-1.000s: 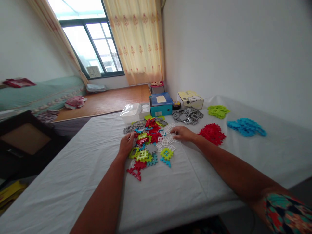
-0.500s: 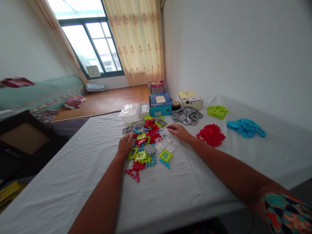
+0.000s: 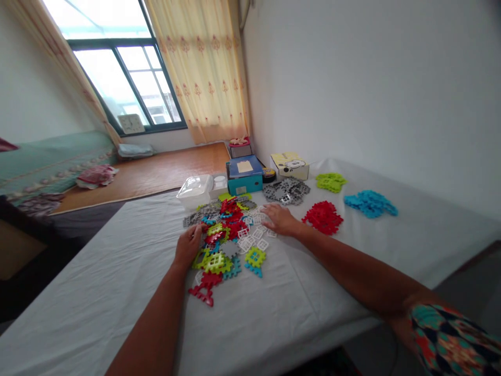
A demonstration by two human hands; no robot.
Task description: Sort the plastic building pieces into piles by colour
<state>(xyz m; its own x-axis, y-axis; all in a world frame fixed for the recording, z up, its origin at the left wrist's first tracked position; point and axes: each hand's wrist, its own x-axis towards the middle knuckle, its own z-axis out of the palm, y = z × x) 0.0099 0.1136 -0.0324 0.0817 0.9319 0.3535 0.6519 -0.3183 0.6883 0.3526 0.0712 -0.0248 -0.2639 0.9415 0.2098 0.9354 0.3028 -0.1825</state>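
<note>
A mixed heap of flat plastic grid pieces (image 3: 227, 235), red, green, blue, grey and white, lies in the middle of the white-covered table (image 3: 274, 308). My left hand (image 3: 188, 245) rests at the heap's left edge with its fingers curled on the pieces. My right hand (image 3: 278, 219) lies flat on the white pieces (image 3: 250, 237) at the heap's right side, fingers spread. Sorted piles lie beyond: grey pile (image 3: 285, 190), green pile (image 3: 331, 181), red pile (image 3: 323, 216), blue pile (image 3: 370, 203).
A clear plastic tub (image 3: 194, 190), a blue box (image 3: 245, 175) and a cream box (image 3: 290, 164) stand along the table's far edge. Beyond are a wooden floor, a curtained window and a green bed at the left. A wall runs close on the right.
The camera has swung a little right and up, so everything sits lower and more to the left. My right hand has slid slightly over the white pieces. My left hand stays at the heap's edge.
</note>
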